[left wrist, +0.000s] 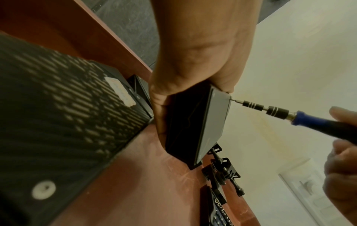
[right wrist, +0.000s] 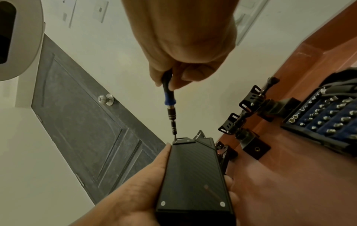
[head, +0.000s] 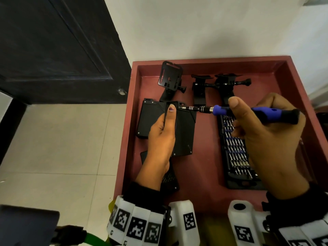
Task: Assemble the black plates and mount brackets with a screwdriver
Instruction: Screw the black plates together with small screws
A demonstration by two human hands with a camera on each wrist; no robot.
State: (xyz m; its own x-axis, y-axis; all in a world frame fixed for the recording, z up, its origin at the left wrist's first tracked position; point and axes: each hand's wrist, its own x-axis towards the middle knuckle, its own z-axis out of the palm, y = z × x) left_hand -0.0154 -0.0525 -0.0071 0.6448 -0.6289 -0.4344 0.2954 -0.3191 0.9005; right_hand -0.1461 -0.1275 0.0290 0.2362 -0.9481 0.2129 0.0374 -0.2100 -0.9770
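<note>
Driving a screw at the top edge of the black plate (head: 184, 128); left hand (head: 162, 137) wraps the plate from the side, thumb up along its face, fingers curled behind, holding it upright and lifted off the red tray (head: 204, 174); right hand (head: 266, 139) curls round the blue-black screwdriver (head: 255, 113), thumb on top, handle end in the palm; bit tip sits on the plate's top corner, just past the left thumb tip, shaft lying roughly level and pointing from the right grip toward the left.

Judgement: screw is being seated or tightened, can't tell how deep; keep the shaft square to the screw head, push along its axis, turn with fingertips only; left grip should brace against that push so the plate doesn't yaw; thumb is close to the bit, a slip would hit it; stop at snug, small threads strip easily.

Beyond the grip: a second plate (head: 149, 119) just left of the held one; mount brackets (head: 221, 86) toward the tray's far wall; bit case (head: 234, 153) under the right hand.
</note>
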